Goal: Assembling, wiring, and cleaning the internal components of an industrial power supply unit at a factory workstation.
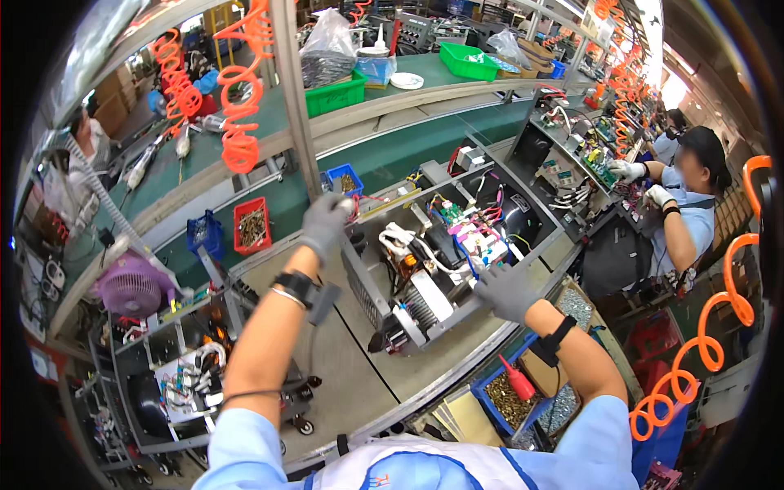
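Note:
An open-topped machine chassis (357, 287) in dark grey metal sits on the line before me, with a circuit board (482, 242), thick white cables (400, 238) and coloured wires inside. My left hand (325, 224), in a grey glove, is at the chassis's far left corner. Its fingers look curled and slightly blurred; what they hold, if anything, I cannot make out. At the near right rim, close to the board's edge, my right hand (508, 292), also grey-gloved, has its fingers stretched out over the rim. Nothing shows in its grasp.
A red bin (251, 225) and blue bins (204, 234) of small parts stand far left. Another chassis (175, 388) is at the near left, beside a purple fan (131, 284). Screw trays (508, 398) lie near right, below an orange coiled hose (709, 347). A co-worker (694, 212) works at right.

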The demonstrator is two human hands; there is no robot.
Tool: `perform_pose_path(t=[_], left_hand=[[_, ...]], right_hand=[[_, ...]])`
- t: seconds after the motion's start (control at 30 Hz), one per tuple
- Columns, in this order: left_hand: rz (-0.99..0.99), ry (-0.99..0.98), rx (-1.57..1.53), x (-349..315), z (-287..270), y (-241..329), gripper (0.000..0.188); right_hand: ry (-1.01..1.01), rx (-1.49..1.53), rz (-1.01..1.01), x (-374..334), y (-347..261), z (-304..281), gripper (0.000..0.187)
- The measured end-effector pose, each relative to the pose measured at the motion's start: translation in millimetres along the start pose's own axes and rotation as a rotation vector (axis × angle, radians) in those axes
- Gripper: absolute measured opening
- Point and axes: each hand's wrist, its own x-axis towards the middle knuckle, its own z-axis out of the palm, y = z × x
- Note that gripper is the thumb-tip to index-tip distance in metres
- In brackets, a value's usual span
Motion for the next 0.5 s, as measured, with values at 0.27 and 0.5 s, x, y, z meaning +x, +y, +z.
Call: perform_pose_path(t=[0.27, 0.5], left_hand=[[-0.094, -0.176, -0.315, 149, -10, -91, 0.033], [-0.013, -0.514, -0.415, 161, 10, -78, 0.031]], right_hand=[[-0.187, 0.528, -0.245, 29, -13, 32, 0.045], [-0.337, 0.481, -0.184, 39, -14, 30, 0.024]])
